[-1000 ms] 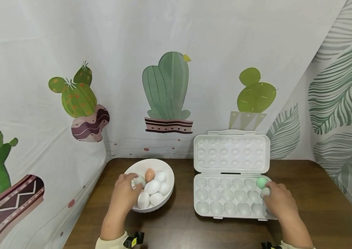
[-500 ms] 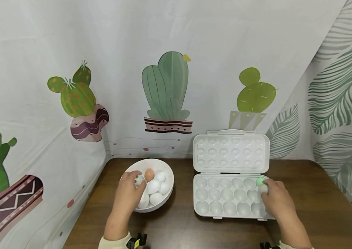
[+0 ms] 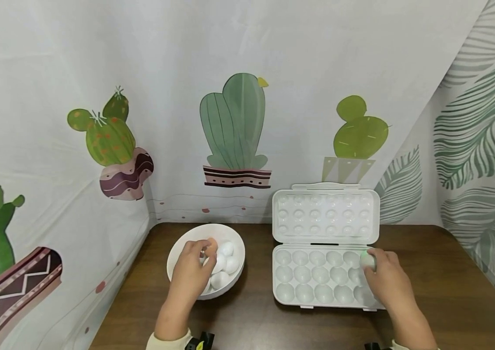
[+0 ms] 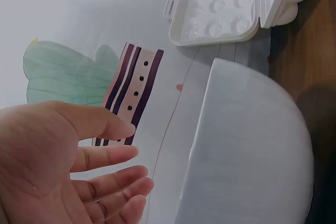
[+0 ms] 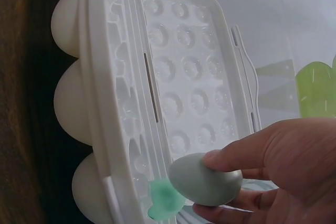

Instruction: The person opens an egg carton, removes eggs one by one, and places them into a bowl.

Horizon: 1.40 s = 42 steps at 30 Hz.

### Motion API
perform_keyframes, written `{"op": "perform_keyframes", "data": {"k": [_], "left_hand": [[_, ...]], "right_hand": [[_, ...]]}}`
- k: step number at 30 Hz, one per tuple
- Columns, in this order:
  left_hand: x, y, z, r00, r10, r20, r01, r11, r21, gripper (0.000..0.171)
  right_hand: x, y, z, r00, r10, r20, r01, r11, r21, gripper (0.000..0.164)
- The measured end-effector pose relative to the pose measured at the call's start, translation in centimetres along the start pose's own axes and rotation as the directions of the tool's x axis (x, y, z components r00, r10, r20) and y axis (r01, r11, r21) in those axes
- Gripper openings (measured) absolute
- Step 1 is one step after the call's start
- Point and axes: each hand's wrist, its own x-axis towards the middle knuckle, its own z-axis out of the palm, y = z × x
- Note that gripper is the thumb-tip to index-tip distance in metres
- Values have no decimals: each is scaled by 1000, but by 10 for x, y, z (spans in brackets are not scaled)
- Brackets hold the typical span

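Observation:
In the head view, my left hand (image 3: 191,267) reaches over a white bowl (image 3: 173,257) of eggs, near a brown egg (image 3: 211,247). Several white eggs (image 3: 226,249) lie beside it. The left wrist view shows my left hand (image 4: 89,166) with loosely bent fingers and nothing between them; the bowl's outer wall (image 4: 247,150) hides the eggs. My right hand (image 3: 388,274) pinches a pale grey-green egg (image 5: 205,179) between thumb and fingers, over the right end of an opened egg box (image 3: 326,304). A mint-green egg (image 5: 165,199) sits in the back right corner, partly covered.
The box's dimpled lid (image 3: 326,214) leans back against a cloth backdrop (image 3: 295,97) printed with cacti. Bowl and box stand apart on a dark wooden table (image 3: 256,272). Rows of rounded cups (image 3: 322,274) fill the box's base.
My left hand has shifted right across the bowl, from the pale egg at its left towards the brown egg. My right hand has carried its egg slightly back and left, covering more of the mint-green egg.

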Motion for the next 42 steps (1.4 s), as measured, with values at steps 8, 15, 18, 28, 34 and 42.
{"op": "perform_keyframes", "data": {"k": [8,15,18,28,34,42], "left_hand": [[-2,13,10,999,44,18,-43,998,-48,26],[-6,18,18,995,101,16,-100,993,-57,25],[-8,19,20,993,114,12,-113,992,-64,24],[-12,26,31,984,173,40,-169,983,-77,25],[-13,28,34,976,211,48,-206,975,-84,23],[-16,31,38,971,230,68,-224,971,-81,21]], "right_hand": [[0,-4,3,995,-61,-75,63,998,17,50],[-1,-6,5,991,-91,-102,94,995,28,48],[-3,-7,6,990,-98,-103,102,994,31,48],[-5,-14,10,986,-113,-120,121,990,66,47],[-5,-19,11,980,-131,-149,144,986,81,47],[-4,-25,12,971,-174,-163,194,974,117,43]]}}
